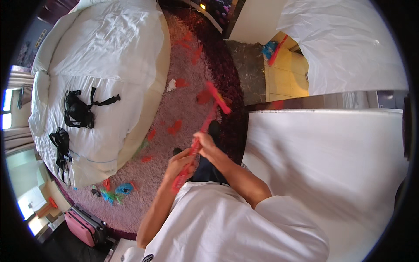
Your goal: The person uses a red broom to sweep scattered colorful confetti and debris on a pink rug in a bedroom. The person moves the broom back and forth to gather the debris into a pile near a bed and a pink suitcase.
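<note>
Bed (111, 56): large and white; its curved right edge borders the rug.
Broom (211, 114): red, slanting over the rug to the right of the bed, well apart from its edge; the blurred head is on the side away from the person.
Left hand (180, 165): fingers wrapped round the handle near its end, closer to the bed than the other hand.
Right hand (205, 144): closed round the handle nearer the head, farther from the bed.
Rug (187, 107): open strip for moving along the bed's right side, with red patches (174, 127) scattered across it.
White panel (331, 170): straight-edged, bounding that strip across from the bed.
Blue and green scraps (124, 188): on the rug, just off the bed's near end.
Pink suitcase (82, 228): past those scraps, apart from the bed.
</note>
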The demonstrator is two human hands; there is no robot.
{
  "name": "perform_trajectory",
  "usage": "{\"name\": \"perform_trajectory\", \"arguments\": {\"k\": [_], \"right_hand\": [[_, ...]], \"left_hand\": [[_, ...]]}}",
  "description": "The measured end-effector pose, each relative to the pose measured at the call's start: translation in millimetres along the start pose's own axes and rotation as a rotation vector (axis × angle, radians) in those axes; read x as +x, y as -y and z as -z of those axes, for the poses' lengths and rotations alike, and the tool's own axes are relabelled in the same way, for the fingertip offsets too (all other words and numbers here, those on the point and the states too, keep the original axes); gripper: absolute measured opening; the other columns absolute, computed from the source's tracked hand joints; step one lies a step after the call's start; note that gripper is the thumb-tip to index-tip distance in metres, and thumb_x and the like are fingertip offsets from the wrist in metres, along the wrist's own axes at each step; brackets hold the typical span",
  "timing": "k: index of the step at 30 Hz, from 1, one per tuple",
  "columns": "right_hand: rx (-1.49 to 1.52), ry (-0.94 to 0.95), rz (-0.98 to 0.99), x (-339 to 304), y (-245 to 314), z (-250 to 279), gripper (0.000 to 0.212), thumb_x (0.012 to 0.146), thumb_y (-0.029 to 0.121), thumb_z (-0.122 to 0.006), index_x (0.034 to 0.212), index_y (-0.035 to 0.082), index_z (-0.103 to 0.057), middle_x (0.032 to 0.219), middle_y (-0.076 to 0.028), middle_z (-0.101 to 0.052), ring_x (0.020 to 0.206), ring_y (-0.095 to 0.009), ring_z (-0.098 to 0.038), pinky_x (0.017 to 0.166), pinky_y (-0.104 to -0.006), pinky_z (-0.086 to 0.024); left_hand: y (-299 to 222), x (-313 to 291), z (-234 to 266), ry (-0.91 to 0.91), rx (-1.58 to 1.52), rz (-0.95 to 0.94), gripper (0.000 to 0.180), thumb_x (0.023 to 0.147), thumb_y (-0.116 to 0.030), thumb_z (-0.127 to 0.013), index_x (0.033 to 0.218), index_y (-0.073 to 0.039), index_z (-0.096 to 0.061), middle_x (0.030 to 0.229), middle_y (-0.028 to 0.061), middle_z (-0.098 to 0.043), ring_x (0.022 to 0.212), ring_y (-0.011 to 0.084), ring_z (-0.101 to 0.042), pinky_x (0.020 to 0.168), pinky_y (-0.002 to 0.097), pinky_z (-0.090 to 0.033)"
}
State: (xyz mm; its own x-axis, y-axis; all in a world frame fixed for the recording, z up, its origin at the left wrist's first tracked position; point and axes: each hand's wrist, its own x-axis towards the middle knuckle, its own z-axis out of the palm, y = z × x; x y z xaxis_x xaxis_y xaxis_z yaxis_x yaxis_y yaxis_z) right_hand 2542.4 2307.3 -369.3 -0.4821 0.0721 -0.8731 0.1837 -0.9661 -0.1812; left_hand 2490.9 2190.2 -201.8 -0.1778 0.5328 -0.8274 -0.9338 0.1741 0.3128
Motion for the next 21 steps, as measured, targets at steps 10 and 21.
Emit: {"name": "perform_trajectory", "arguments": {"k": [10, 21], "right_hand": [[-0.407, 0.211, -0.084, -63.9, 50.8, -59.5, 0.023, 0.077, 0.027, -0.059, 0.065, 0.008, -0.051, 0.052, -0.003, -0.05, 0.041, -0.013, -0.048, 0.035, -0.0255, -0.04], [-0.274, -0.025, -0.063, 3.7, 81.4, 22.9, 0.011, 0.071, 0.014, -0.056, 0.066, 0.012, -0.046, 0.056, -0.003, -0.047, 0.048, -0.016, -0.047, 0.047, -0.0301, -0.043]], "left_hand": [[-31.7, -56.2, -64.6, -0.174, -0.191, -0.174, 0.048, 0.082, -0.005, -0.051, 0.127, 0.0, -0.035, 0.072, 0.0111, -0.054, 0.048, 0.0108, -0.05, 0.038, 0.0192, -0.038], [1.6, 37.4, -69.7, -0.08, -0.071, -0.076, 0.038, 0.082, -0.007, -0.05, 0.118, 0.002, -0.042, 0.071, 0.008, -0.049, 0.049, 0.0083, -0.046, 0.035, 0.0188, -0.034]]}}
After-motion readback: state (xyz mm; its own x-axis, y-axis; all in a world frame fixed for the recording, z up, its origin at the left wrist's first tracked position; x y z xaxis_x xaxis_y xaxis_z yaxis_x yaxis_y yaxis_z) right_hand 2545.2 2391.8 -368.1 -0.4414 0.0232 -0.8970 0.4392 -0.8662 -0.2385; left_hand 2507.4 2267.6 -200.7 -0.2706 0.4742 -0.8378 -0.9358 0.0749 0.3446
